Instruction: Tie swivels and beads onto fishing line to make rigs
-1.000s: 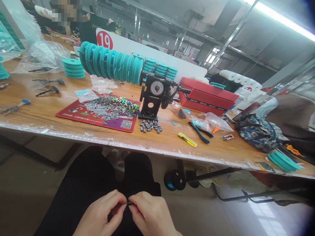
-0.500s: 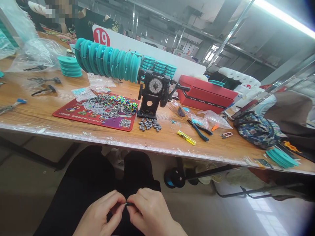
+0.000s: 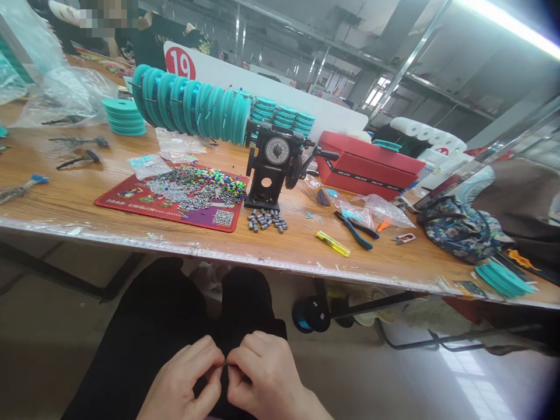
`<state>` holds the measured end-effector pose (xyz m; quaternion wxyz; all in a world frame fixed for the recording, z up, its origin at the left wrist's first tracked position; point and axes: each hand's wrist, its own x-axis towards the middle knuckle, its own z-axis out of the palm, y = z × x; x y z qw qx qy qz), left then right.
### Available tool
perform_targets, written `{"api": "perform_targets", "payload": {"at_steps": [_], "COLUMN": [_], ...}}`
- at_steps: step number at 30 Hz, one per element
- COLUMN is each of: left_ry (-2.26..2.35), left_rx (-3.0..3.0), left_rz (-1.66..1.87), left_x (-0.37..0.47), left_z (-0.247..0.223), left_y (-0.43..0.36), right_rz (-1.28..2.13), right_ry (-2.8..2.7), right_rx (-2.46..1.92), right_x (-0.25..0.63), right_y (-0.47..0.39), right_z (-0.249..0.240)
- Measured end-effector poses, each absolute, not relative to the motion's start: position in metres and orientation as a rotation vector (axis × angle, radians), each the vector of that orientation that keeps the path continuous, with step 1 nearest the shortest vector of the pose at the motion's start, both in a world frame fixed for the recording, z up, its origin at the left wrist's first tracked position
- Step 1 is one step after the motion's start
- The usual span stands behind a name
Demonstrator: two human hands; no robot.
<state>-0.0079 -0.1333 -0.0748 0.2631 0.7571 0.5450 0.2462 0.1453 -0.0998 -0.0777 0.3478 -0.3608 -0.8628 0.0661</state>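
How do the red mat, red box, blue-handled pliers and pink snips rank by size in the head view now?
Largest to smallest, by outline:
1. Red mat, partly covered
2. Red box
3. Blue-handled pliers
4. Pink snips

Apparent size only; distances differ.

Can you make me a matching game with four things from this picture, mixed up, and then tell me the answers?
Things:
1. left hand
2. box
3. pliers
4. round dial

Clues:
A. on the front of the black machine
B. fingertips pinched, close to the right hand
C. red, with a black stripe
D. lying beside the yellow tube

Answers: 1-B, 2-C, 3-D, 4-A
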Motion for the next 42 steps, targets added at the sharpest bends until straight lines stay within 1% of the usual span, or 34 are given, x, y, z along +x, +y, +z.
{"api": "perform_targets", "payload": {"at_steps": [6, 16, 22, 28, 36, 42], "left_ry": [1.453, 1.478, 1.500, 1.521, 1.493, 1.495], "left_rx": [2.085, 1.924, 1.984, 2.100, 2.047, 2.260], "left_rz": [0.767, 0.734, 0.732, 0.688, 0.621, 0.624], "left_x": [-0.010, -0.015, -0.018, -0.019, -0.017, -0.019], "left_z": [-0.081, -0.078, -0.079, -0.074, -0.070, -0.066], "left_y": [-0.136, -0.137, -0.138, -0.134, -0.130, -0.126], "right_rz": [0.224, 0.369, 0.446, 0.452, 0.420, 0.396], "right_ry": [-2.218, -2.299, -2.392, -2.413, -2.474, -2.499], "right_rx": [-0.911, -0.941, -0.953, -0.949, -0.939, -0.923], "right_x": [0.146, 0.157, 0.162, 0.161, 0.163, 0.164], "right_y": [-0.100, -0.095, -0.095, -0.094, -0.093, -0.091], "right_z": [-0.078, -0.072, -0.071, -0.071, -0.070, -0.068]}}
